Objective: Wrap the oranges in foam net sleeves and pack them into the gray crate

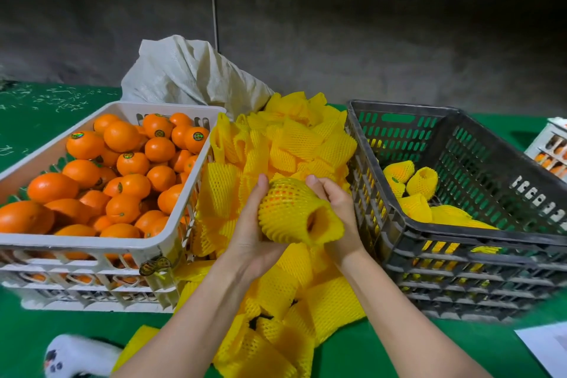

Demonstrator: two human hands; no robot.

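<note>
Head view: unreadable round stickers [198,136] on oranges [121,136]

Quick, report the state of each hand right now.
Left hand: grips the sleeved orange from the left.
Right hand: grips the same sleeved orange, near the sleeve's open end.

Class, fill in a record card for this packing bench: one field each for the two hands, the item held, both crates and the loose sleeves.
sleeved orange: held over the sleeve pile, peel showing through the net's open end
left hand: grips it from the left
right hand: grips it from the right
white crate: on the left, heaped with bare oranges
gray crate: on the right, several wrapped oranges inside
loose sleeves: yellow pile between the crates
</note>
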